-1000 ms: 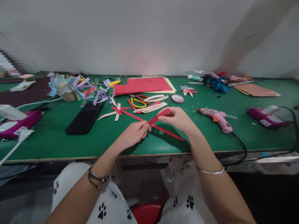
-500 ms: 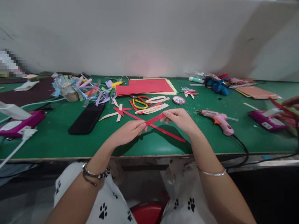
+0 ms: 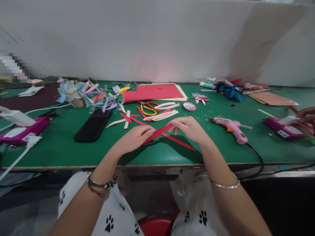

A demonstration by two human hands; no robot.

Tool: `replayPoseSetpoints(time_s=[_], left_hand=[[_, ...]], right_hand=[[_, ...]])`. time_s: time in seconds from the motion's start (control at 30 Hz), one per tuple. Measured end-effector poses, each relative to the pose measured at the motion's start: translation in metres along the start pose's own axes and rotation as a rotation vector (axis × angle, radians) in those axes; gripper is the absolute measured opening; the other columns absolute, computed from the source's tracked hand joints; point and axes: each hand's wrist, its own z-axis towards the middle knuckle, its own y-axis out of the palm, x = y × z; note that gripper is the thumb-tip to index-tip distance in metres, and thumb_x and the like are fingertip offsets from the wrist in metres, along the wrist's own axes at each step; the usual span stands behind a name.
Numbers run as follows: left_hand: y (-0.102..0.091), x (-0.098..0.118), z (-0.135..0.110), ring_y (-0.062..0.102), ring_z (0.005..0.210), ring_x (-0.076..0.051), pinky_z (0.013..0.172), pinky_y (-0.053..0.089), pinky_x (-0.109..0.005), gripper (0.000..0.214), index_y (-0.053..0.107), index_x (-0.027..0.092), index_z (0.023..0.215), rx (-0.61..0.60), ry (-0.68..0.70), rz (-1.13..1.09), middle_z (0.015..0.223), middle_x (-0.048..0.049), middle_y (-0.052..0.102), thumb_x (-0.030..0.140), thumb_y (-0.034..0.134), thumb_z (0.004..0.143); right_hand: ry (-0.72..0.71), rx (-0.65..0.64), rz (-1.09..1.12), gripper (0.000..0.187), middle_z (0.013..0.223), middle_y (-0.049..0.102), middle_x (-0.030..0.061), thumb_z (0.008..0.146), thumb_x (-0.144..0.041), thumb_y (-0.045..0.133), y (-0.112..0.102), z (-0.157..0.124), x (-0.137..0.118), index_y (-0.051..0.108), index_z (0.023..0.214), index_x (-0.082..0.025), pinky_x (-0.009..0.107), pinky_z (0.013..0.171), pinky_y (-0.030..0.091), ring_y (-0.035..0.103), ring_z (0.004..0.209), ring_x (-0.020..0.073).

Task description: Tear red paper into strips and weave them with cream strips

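Observation:
Between my two hands a red paper strip [image 3: 161, 130] is stretched at a slant. My left hand [image 3: 135, 138] pinches its lower part, and the strip's tail shows under those fingers. At the upper end, my right hand [image 3: 186, 127] grips it between thumb and fingers. Beneath it, a second long red strip [image 3: 180, 142] lies across the table and runs back to a piece made of crossed red and cream strips [image 3: 127, 118]. Just beyond my hands are loose cream strips [image 3: 161, 115] and yellow-and-red-handled scissors [image 3: 149, 110].
A black phone [image 3: 93, 126] lies left on the green table [image 3: 103, 155]. A pink glue gun [image 3: 231, 126] rests right, its cord over the edge. Red card sheets [image 3: 155, 91] lie at the back. A purple power strip [image 3: 283, 127] sits near another person's hand [image 3: 307, 113].
The red strip's tail now shows below my left hand, which has slid along the strip. My right hand stays at the upper end. The other person's hand at right has moved further into view.

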Motion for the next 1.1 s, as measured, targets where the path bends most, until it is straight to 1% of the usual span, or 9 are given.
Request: replayPoseSetpoints(time_s=[0.07, 0.13, 0.3, 0.47, 0.73, 0.83, 0.9, 0.97, 1.1], left_hand=[[0.009, 0.005, 0.001, 0.054, 0.078, -0.015, 0.068, 0.038, -0.021, 0.026, 0.057, 0.019, 0.085, 0.052, 0.048, -0.010, 0.086, -0.0008, 0.062, 0.035, 0.036, 0.083], [0.018, 0.009, 0.002, 0.054, 0.068, -0.013, 0.064, 0.038, -0.021, 0.026, 0.054, 0.018, 0.080, 0.054, 0.060, -0.055, 0.073, 0.0005, 0.061, 0.033, 0.034, 0.085], [0.024, 0.010, 0.001, 0.043, 0.042, -0.009, 0.048, 0.034, -0.019, 0.028, 0.046, 0.019, 0.066, 0.045, 0.002, -0.096, 0.044, 0.0067, 0.041, 0.032, 0.030, 0.086], [0.012, 0.005, -0.001, 0.036, 0.044, -0.009, 0.046, 0.029, -0.019, 0.030, 0.044, 0.019, 0.063, 0.021, 0.002, -0.015, 0.049, 0.0059, 0.038, 0.034, 0.029, 0.085], [-0.002, 0.002, -0.002, 0.039, 0.053, -0.011, 0.053, 0.030, -0.020, 0.029, 0.043, 0.019, 0.064, -0.076, 0.007, 0.072, 0.058, 0.0041, 0.043, 0.034, 0.029, 0.085], [-0.010, -0.002, -0.003, 0.039, 0.053, -0.011, 0.053, 0.030, -0.020, 0.029, 0.043, 0.019, 0.064, -0.026, -0.023, 0.092, 0.057, 0.0042, 0.042, 0.034, 0.030, 0.084], [-0.016, -0.007, -0.003, 0.038, 0.050, -0.010, 0.050, 0.029, -0.020, 0.028, 0.044, 0.019, 0.064, 0.052, -0.060, 0.077, 0.055, 0.0047, 0.040, 0.035, 0.031, 0.084], [-0.022, -0.013, -0.003, 0.035, 0.047, -0.010, 0.047, 0.028, -0.019, 0.028, 0.043, 0.019, 0.065, 0.133, -0.104, 0.033, 0.054, 0.0052, 0.038, 0.036, 0.032, 0.083], [-0.025, -0.020, -0.001, 0.033, 0.045, -0.009, 0.043, 0.026, -0.019, 0.027, 0.042, 0.019, 0.063, 0.228, -0.174, -0.014, 0.052, 0.0052, 0.037, 0.036, 0.032, 0.081]], right_hand=[[-0.049, -0.089, -0.041, 0.026, 0.060, 0.065, -0.0007, 0.079, -0.026, 0.045, 0.006, -0.001, -0.004, 0.064, 0.065, -0.016, 0.021, 0.054, 0.042, 0.053, 0.048, 0.0074], [-0.076, -0.137, -0.053, 0.025, 0.060, 0.064, -0.0016, 0.080, -0.025, 0.044, 0.011, -0.002, -0.008, 0.064, 0.066, -0.016, 0.020, 0.056, 0.042, 0.053, 0.050, 0.0078], [-0.089, -0.057, -0.101, 0.028, 0.062, 0.064, -0.0011, 0.080, -0.026, 0.043, 0.011, -0.002, -0.008, 0.063, 0.064, -0.016, 0.021, 0.057, 0.042, 0.054, 0.051, 0.0089], [-0.061, 0.044, -0.150, 0.033, 0.055, 0.063, 0.0009, 0.080, -0.030, 0.043, 0.004, 0.000, -0.002, 0.062, 0.057, -0.015, 0.022, 0.053, 0.040, 0.052, 0.049, 0.0099], [-0.055, -0.016, -0.169, 0.035, 0.054, 0.061, 0.0005, 0.081, -0.031, 0.042, 0.003, 0.000, -0.002, 0.062, 0.057, -0.015, 0.021, 0.052, 0.039, 0.052, 0.049, 0.0097], [-0.079, -0.013, -0.208, 0.030, 0.066, 0.064, 0.0021, 0.083, -0.028, 0.039, 0.006, 0.000, -0.004, 0.065, 0.073, -0.016, 0.023, 0.058, 0.042, 0.056, 0.059, 0.0117], [-0.150, -0.020, -0.278, 0.025, 0.089, 0.065, 0.0039, 0.083, -0.023, 0.041, 0.011, -0.001, -0.005, 0.062, 0.095, -0.019, 0.026, 0.070, 0.044, 0.058, 0.078, 0.0144], [-0.202, -0.062, -0.411, 0.035, 0.110, 0.058, 0.0051, 0.079, -0.019, 0.048, 0.019, -0.002, -0.006, 0.052, 0.114, -0.023, 0.031, 0.081, 0.041, 0.052, 0.098, 0.0180], [-0.107, -0.153, -0.707, 0.047, 0.111, 0.054, 0.0125, 0.073, -0.014, 0.055, 0.038, -0.005, -0.002, 0.046, 0.119, -0.014, 0.037, 0.084, 0.039, 0.046, 0.103, 0.0241]])
